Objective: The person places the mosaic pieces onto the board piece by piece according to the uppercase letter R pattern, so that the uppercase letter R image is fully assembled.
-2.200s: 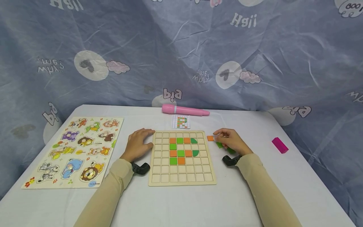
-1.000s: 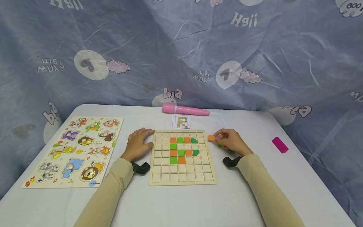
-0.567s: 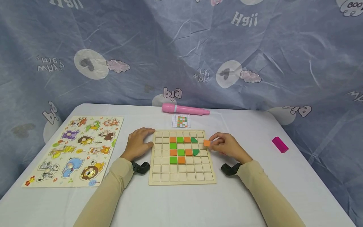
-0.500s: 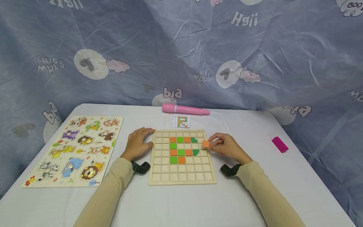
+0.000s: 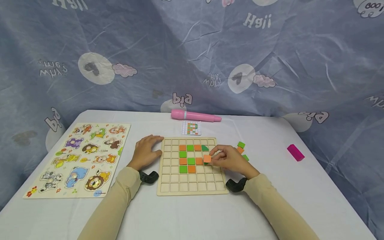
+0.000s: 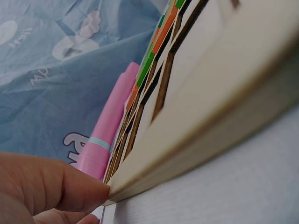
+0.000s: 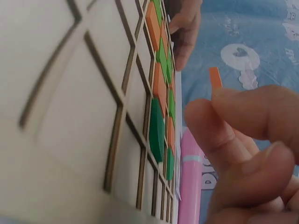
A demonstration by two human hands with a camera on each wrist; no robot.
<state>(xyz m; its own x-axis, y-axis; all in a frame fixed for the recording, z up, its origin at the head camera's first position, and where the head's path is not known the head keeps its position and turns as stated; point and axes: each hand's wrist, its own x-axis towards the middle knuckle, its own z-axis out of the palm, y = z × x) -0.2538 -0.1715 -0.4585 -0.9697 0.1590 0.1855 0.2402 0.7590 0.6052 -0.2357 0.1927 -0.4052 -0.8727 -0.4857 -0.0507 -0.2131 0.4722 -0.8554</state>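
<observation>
My right hand (image 5: 229, 160) pinches an orange square tile (image 5: 207, 158) between thumb and fingertips, above the right part of a wooden grid board (image 5: 192, 188). In the right wrist view, the orange tile (image 7: 215, 77) shows edge-on at the fingertips. Orange and green square tiles and two dark green rounded tiles (image 7: 157, 133) sit in the board's cells. The lower rounded tile is mostly hidden behind the held tile in the head view. My left hand (image 5: 146, 152) rests against the board's left edge, its thumb (image 6: 81, 189) touching the rim near the far corner.
Loose green and orange tiles (image 5: 240, 150) lie right of the board. Behind it are a small pattern card (image 5: 191, 128) and a pink pen-shaped object (image 5: 195, 115). An animal puzzle board (image 5: 81, 160) lies at left, a magenta block (image 5: 295, 152) at far right.
My right hand has picked up the orange tile beside the board and carried it left over the grid. The loose tiles it covered now show. My left hand has stayed in place.
</observation>
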